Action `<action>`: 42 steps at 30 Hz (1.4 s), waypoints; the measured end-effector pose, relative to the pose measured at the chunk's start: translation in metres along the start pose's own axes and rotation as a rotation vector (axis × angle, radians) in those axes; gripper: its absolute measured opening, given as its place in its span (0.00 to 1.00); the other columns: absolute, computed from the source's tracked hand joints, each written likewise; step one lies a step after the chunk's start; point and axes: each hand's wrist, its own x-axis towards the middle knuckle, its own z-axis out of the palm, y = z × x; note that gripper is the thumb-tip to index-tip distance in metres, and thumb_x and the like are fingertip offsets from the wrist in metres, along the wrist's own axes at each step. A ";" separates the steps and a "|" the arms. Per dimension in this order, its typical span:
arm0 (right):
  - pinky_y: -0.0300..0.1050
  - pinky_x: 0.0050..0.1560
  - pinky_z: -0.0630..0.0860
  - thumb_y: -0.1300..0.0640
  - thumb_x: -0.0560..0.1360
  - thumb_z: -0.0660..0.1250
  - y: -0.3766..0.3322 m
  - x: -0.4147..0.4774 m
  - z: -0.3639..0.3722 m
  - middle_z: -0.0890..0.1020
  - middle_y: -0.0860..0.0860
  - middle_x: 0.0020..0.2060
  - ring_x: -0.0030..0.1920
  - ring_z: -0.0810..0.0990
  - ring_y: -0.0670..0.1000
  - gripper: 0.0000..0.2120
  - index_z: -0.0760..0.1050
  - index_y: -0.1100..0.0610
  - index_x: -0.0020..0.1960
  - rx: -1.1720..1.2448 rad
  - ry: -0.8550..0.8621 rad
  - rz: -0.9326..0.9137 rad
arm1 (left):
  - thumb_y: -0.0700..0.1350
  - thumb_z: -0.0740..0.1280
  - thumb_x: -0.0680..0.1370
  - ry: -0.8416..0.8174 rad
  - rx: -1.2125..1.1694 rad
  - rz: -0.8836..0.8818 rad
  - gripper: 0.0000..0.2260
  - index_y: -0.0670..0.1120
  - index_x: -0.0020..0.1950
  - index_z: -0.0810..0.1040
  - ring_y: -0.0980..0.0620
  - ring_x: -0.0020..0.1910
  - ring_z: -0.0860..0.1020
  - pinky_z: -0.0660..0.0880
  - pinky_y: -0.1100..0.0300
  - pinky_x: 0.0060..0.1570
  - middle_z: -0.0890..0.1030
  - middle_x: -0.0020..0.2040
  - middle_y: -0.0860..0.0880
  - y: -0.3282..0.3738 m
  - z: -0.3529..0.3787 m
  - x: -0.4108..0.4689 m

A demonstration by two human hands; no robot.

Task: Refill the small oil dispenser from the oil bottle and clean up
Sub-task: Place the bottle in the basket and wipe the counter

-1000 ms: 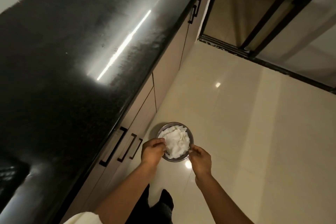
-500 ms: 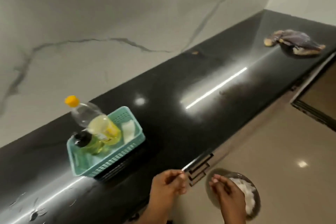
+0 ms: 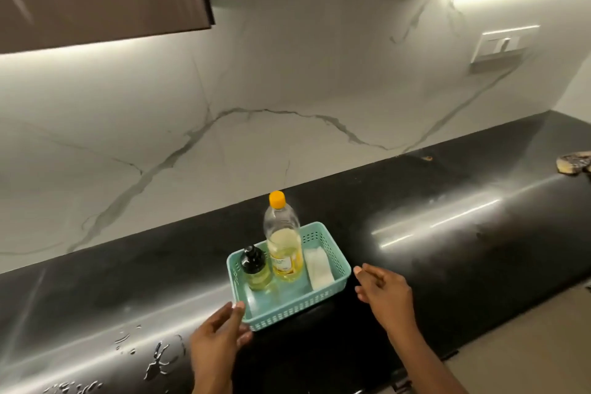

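the small clear oil dispenser with a black pump top (image 3: 255,268) is standing upright in the left part of a teal perforated plastic basket (image 3: 297,305), low in the centre of the frame. touching it on its right, the tall clear plastic oil bottle with an orange cap (image 3: 284,248) is standing about half full of yellow oil. a white folded cloth (image 3: 318,269) is lying along the basket's right side. the left hand (image 3: 217,334) is reaching with relaxed, spread fingers to the basket's front left corner, holding nothing. the right hand (image 3: 383,294) is hovering with straight fingers just beside the basket's right wall, apart from it. the basket is sitting on a glossy black tabletop (image 3: 447,249), with water drops (image 3: 153,358) lying at lower left and a white marble wall (image 3: 287,89) rising behind.
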 end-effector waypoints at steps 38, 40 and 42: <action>0.46 0.51 0.86 0.63 0.81 0.71 -0.080 0.196 0.129 0.88 0.56 0.55 0.45 0.85 0.51 0.13 0.84 0.59 0.65 -0.381 -0.046 -0.122 | 0.32 0.75 0.79 0.024 0.279 -0.020 0.01 0.34 0.50 0.86 0.40 0.39 0.88 0.85 0.59 0.32 0.87 0.48 0.34 0.081 0.104 0.212; 0.51 0.59 0.84 0.62 0.80 0.72 -0.083 0.195 0.128 0.86 0.56 0.60 0.55 0.85 0.54 0.17 0.82 0.57 0.69 -0.463 -0.035 -0.184 | 0.33 0.75 0.79 0.018 0.276 0.003 0.02 0.35 0.51 0.86 0.41 0.40 0.89 0.86 0.58 0.34 0.88 0.48 0.36 0.080 0.103 0.210; 0.52 0.63 0.81 0.59 0.80 0.73 -0.087 0.196 0.128 0.83 0.53 0.64 0.65 0.79 0.54 0.20 0.79 0.56 0.72 -0.589 -0.052 -0.335 | 0.35 0.77 0.78 0.021 0.302 0.059 0.04 0.36 0.52 0.86 0.44 0.40 0.90 0.86 0.58 0.36 0.89 0.46 0.39 0.082 0.099 0.206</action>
